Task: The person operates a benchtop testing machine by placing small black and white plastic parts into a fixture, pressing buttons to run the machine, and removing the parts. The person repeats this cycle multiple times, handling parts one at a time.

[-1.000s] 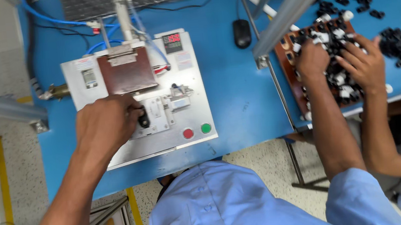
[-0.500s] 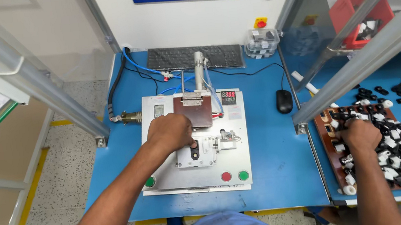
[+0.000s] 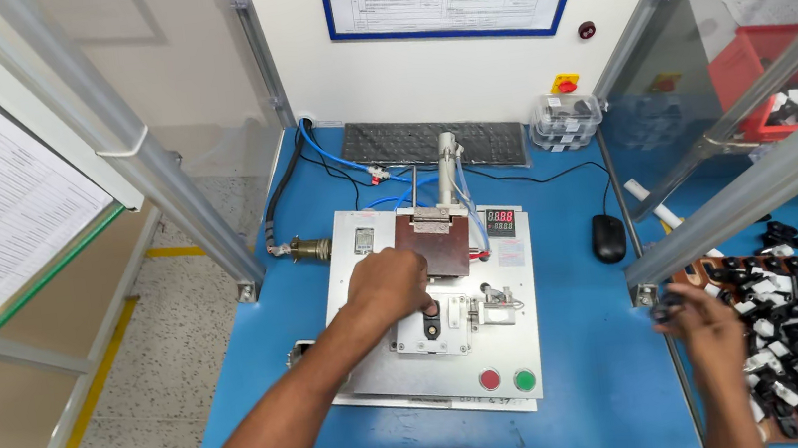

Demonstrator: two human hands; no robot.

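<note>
My left hand (image 3: pixel 388 285) rests on a white press fixture (image 3: pixel 374 357) in the middle of the blue bench. Its fingertips pinch a small black part (image 3: pixel 432 323) seated in the fixture's nest, just below a brown press block (image 3: pixel 441 244). Off to the right, my right hand (image 3: pixel 706 324) hovers at the left edge of a brown tray (image 3: pixel 682 274) heaped with several black and white clips. It grips a small black clip (image 3: pixel 665 309) at the fingertips. A red button (image 3: pixel 489 380) and a green button (image 3: pixel 525 380) sit on the fixture's front edge.
A black mouse (image 3: pixel 608 237), a dark keyboard (image 3: pixel 430 140) and a clear box (image 3: pixel 564 120) lie behind the fixture. Blue hoses run to an upright cylinder (image 3: pixel 448 163). Aluminium frame posts (image 3: pixel 153 172) flank the bench; a red bin (image 3: pixel 773 81) sits behind glass at right.
My view has tilted up and closer. My right hand has lifted off the tray heap toward its left edge with a clip. My left hand stays on the fixture nest.
</note>
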